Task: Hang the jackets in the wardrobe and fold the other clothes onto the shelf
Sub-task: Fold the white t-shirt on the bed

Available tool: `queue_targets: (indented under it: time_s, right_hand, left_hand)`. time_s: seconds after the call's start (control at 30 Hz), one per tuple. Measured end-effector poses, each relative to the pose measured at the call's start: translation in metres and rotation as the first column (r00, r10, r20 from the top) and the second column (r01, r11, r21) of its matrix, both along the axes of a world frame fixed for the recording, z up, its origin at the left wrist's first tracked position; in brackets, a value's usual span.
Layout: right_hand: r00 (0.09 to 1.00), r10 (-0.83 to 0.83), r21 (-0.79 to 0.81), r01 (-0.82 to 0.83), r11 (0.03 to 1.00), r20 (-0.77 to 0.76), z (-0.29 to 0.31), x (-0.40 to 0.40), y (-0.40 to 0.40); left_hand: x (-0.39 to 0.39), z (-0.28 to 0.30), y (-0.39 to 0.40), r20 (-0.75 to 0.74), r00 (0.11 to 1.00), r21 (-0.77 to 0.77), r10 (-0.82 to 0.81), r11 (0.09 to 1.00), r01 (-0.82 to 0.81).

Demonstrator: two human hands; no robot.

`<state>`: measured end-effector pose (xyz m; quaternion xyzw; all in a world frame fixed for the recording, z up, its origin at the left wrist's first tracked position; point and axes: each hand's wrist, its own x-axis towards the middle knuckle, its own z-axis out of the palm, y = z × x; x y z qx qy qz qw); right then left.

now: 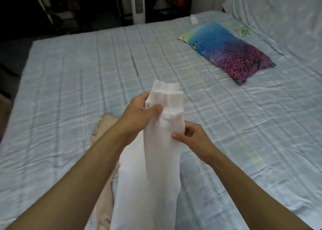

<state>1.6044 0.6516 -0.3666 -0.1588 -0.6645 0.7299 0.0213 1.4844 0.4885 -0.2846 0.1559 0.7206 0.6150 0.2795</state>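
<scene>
Held white garment [156,160] upright over bed [69,72]: my left hand [139,114] closed round ribbed cuffs, right hand [191,135] pinching side edge below. Fold barely begun, I judged. Beige garment [102,174] lay on bed beneath, unfolded. Wardrobe dark at far end; shelf not visible.

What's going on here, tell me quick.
A person stands over a bed handling a white garment. The left hand grips it near the ribbed cuffs at the top, and the right hand pinches its edge a little lower. A beige garment lies on the bed beneath the arms. A colourful pillow sits further up the bed. Nothing is folded yet.
</scene>
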Motion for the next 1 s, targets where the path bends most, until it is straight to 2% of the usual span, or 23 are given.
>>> queue_targets:
  time_s: [0.17, 0.27, 0.33, 0.4, 0.43, 0.5, 0.57, 0.63, 0.7, 0.8, 0.9, 1.0]
  right_hand:
    - [0.995, -0.102, 0.158, 0.098, 0.983, 0.018, -0.027, -0.056, -0.027]
    - [0.990, -0.134, 0.259, 0.121, 0.958, 0.033, -0.058, -0.093, -0.027]
    - [0.980, -0.173, 0.407, 0.117, 0.906, 0.102, -0.091, -0.117, -0.024]
    - [0.952, -0.204, 0.570, 0.039, 0.820, 0.229, -0.128, -0.129, -0.020]
    - [0.945, -0.211, 0.621, 0.010, 0.784, 0.251, -0.143, -0.129, -0.021]
    - [0.958, -0.165, 0.712, -0.054, 0.701, 0.235, -0.167, -0.117, -0.024]
    - [0.958, -0.081, 0.786, -0.175, 0.593, 0.275, -0.188, -0.100, -0.032]
    - [0.958, -0.001, 0.882, -0.264, 0.390, 0.288, -0.214, -0.081, -0.045]
    - [0.939, 0.101, 0.905, -0.344, 0.250, 0.329, -0.241, -0.063, -0.059]
    - [0.887, 0.205, 0.860, -0.455, 0.229, 0.415, -0.273, -0.042, -0.067]
    - [0.876, 0.193, 0.864, -0.474, 0.171, 0.443, -0.286, -0.038, -0.065]
    - [0.855, 0.178, 0.836, -0.515, 0.187, 0.487, -0.276, -0.040, -0.066]
  left_hand:
    - [-0.069, -0.027, -0.025, -0.040, 0.991, -0.099, 0.131, 0.986, -0.135]
    - [-0.115, -0.075, -0.016, -0.088, 0.973, -0.179, 0.214, 0.957, -0.227]
    - [-0.140, -0.119, -0.008, -0.188, 0.948, -0.320, 0.256, 0.897, -0.305]
    - [-0.147, -0.163, -0.008, -0.287, 0.929, -0.530, 0.234, 0.770, -0.357]
    - [-0.142, -0.184, -0.011, -0.305, 0.929, -0.583, 0.211, 0.729, -0.358]
    - [-0.117, -0.221, -0.020, -0.318, 0.940, -0.630, 0.123, 0.714, -0.306]
    - [-0.085, -0.251, -0.031, -0.381, 0.922, -0.680, -0.068, 0.696, -0.230]
    - [-0.057, -0.279, -0.042, -0.427, 0.856, -0.762, -0.290, 0.625, -0.168]
    - [-0.036, -0.304, -0.051, -0.412, 0.783, -0.826, -0.467, 0.554, -0.104]
    - [-0.021, -0.337, -0.064, -0.375, 0.698, -0.875, -0.610, 0.483, -0.048]
    - [-0.019, -0.347, -0.070, -0.376, 0.656, -0.897, -0.654, 0.436, -0.079]
    - [-0.012, -0.335, -0.069, -0.375, 0.638, -0.905, -0.673, 0.415, -0.093]
